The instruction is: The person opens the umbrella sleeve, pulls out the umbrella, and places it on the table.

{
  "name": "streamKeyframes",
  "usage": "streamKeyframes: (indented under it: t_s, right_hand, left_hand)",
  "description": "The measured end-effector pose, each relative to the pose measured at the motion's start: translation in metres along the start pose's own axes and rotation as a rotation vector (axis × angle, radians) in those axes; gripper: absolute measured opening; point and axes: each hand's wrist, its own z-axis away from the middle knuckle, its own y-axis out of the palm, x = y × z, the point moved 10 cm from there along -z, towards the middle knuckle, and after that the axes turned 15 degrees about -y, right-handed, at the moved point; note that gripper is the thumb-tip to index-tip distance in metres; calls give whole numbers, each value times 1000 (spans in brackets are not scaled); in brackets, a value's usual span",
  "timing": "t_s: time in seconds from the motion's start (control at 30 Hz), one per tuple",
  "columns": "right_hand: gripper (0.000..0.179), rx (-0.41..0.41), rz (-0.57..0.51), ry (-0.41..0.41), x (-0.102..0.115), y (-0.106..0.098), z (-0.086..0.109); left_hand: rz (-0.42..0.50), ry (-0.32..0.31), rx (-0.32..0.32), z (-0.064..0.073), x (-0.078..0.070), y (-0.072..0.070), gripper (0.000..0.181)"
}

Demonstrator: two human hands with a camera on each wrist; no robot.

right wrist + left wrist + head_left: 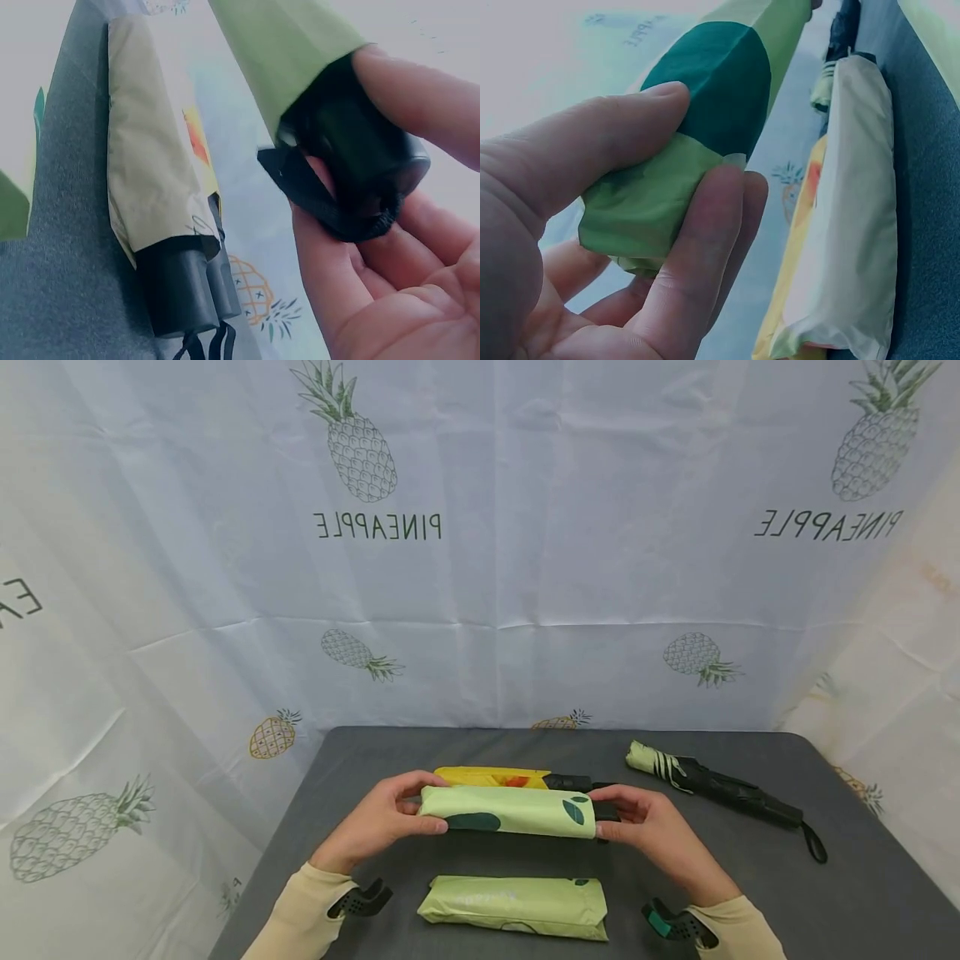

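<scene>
Both hands hold a folded light green umbrella [506,812] with dark green leaf prints, level above the dark table. My left hand [386,818] pinches its cloth end between thumb and fingers, as the left wrist view shows close up. At the other end, the fingers of my right hand [648,822] grip the black handle [360,142], with its wrist strap [330,206] hanging in a loop. A cream folded umbrella [150,142] lies below and is mostly hidden in the head view. Nearer the body lies a flat light green sleeve [517,906].
Behind the held umbrella is a yellow folded umbrella [487,777] with a black handle. At the back right, a black umbrella [738,793] with a pale green striped end lies slanted on the table [825,893]. A pineapple-print curtain [562,568] hangs behind the table.
</scene>
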Motion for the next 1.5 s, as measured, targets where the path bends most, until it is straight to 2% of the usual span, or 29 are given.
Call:
streamKeyframes:
  t_s: [0.17, 0.5, 0.7, 0.9, 1.17, 1.5]
  right_hand:
    - [57, 7, -44, -11, 0, 1, -1]
    - [53, -12, -20, 0, 0, 1, -1]
    - [55, -25, -40, 13, 0, 0, -1]
    - [55, -53, -65, 22, 1, -3, -1]
    - [54, -54, -55, 8, 5, -7, 2]
    - [54, -71, -98, 7, 9, -14, 5]
  left_hand:
    - [3, 2, -17, 1, -2, 0, 59]
    - [8, 10, -17, 3, -6, 2, 59]
    - [21, 10, -13, 4, -8, 3, 59]
    - [36, 7, -16, 7, -9, 3, 60]
    - [47, 5, -14, 8, -12, 6, 61]
    - [55, -1, -8, 8, -13, 7, 61]
